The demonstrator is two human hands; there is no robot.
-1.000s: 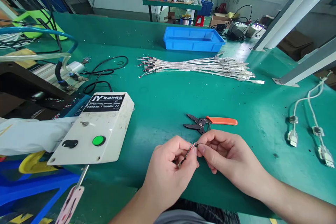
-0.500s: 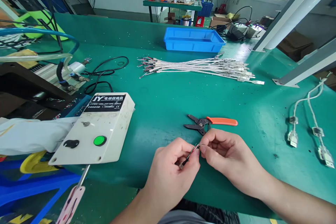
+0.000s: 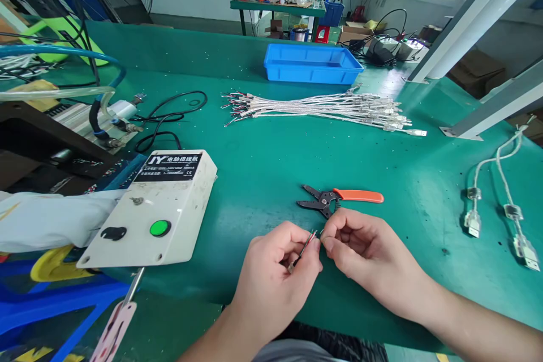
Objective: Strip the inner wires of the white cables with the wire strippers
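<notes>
My left hand (image 3: 278, 274) is closed, pinching the end of a cable (image 3: 304, 250) whose thin red, black and white wires stick up past the thumb. Just right of the wire tips, my right hand (image 3: 373, 254) has thumb and forefinger pressed together. A tiny dark strand shows at those fingertips, too small to make out. Behind the right hand lie wire strippers (image 3: 360, 196) with one orange handle visible and dark jaws apart; the rest is hidden by the fingers. Farther back, a bundle of white USB cables (image 3: 314, 106) stretches sideways across the green table.
A white control box (image 3: 178, 203) with a green button stands at left, beside air tubing and a black cord (image 3: 163, 119). A blue tray (image 3: 314, 75) sits behind the bundle. Two clear USB cables (image 3: 503, 175) lie at right, near a grey metal frame (image 3: 470, 119).
My fingertips have drawn slightly apart, and the wire tips in my left hand now stand free of my right fingers. The other things lie as before.
</notes>
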